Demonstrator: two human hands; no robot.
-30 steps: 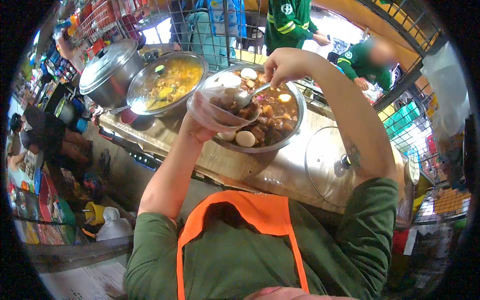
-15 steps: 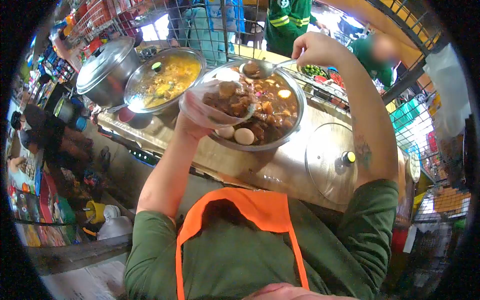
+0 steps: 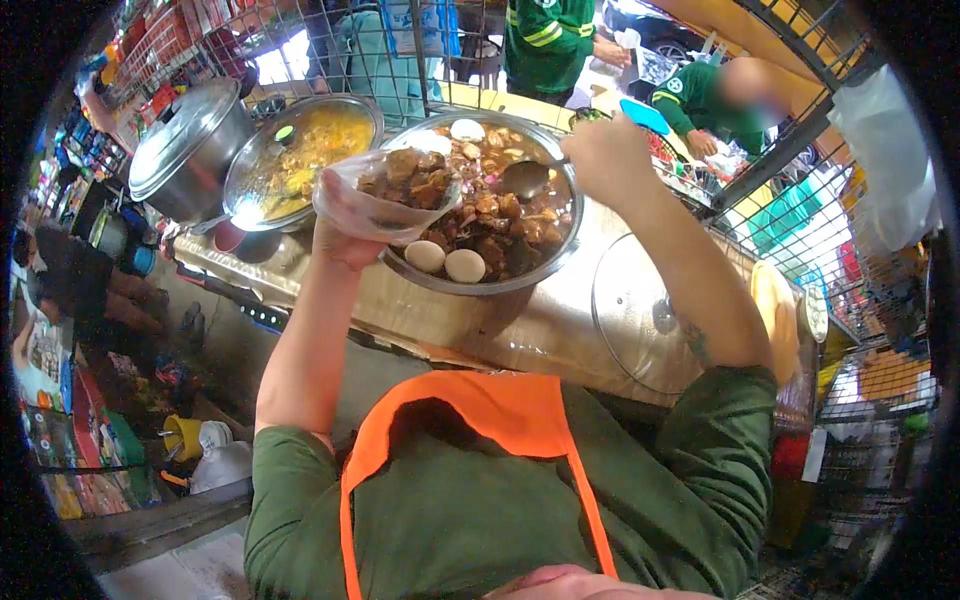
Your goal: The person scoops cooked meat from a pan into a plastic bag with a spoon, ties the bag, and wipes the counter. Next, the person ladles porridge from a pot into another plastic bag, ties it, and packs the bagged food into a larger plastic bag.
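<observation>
My left hand (image 3: 345,240) is closed around a clear plastic bag (image 3: 385,218), held open over the left side of a wide metal pan (image 3: 505,290). Brown chunks of stewed meat (image 3: 412,178) fill the bag up to its mouth. My right hand (image 3: 608,160) grips the handle of a metal serving spoon (image 3: 526,180) from the pan's right side. The spoon's dark bowl is over the stew (image 3: 520,225); whether it touches the sauce I cannot tell. Whole boiled eggs (image 3: 465,265) lie in the stew at the near rim, with more pale ones at the far side.
Left of the pan stand a glass-lidded pan of yellow stew (image 3: 322,150) and a tall lidded pot (image 3: 185,150). A glass lid (image 3: 640,315) lies on the table (image 3: 440,320) at right. Wire mesh (image 3: 300,50) fences the far edge; people in green (image 3: 548,50) stand beyond.
The spoon, which carried a brown piece near the pan's far rim, is now lower over the stew without that piece visible. My right hand has come down toward the pan.
</observation>
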